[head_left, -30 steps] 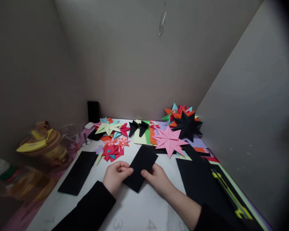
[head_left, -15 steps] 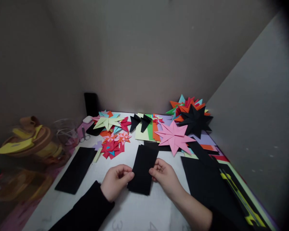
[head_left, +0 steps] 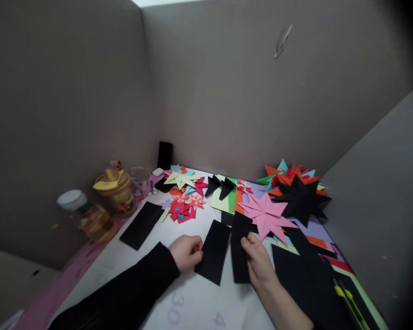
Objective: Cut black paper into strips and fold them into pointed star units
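Note:
My left hand (head_left: 186, 253) is closed at the left edge of a black paper rectangle (head_left: 214, 252), with its fingers curled in. My right hand (head_left: 259, 261) grips a second black paper piece (head_left: 240, 247) by its right side, thumb on top. A narrow gap parts the two pieces in front of me. Another black rectangle (head_left: 142, 225) lies on the table to the left. Behind my right hand rests a pink folded paper star (head_left: 266, 213), with a black paper star (head_left: 301, 197) beyond it.
Folded stars and flowers (head_left: 182, 208) are piled at the back left, near two small black folded pieces (head_left: 227, 188). Black sheets (head_left: 292, 275) and a yellow-edged cutter (head_left: 351, 300) lie at right. A bottle (head_left: 89, 217) and a lidded cup (head_left: 119, 192) stand at left.
The black paper held as one stack between both hands is now two separate pieces, one at each hand, the right one drawn off to the right. The camera view has shifted.

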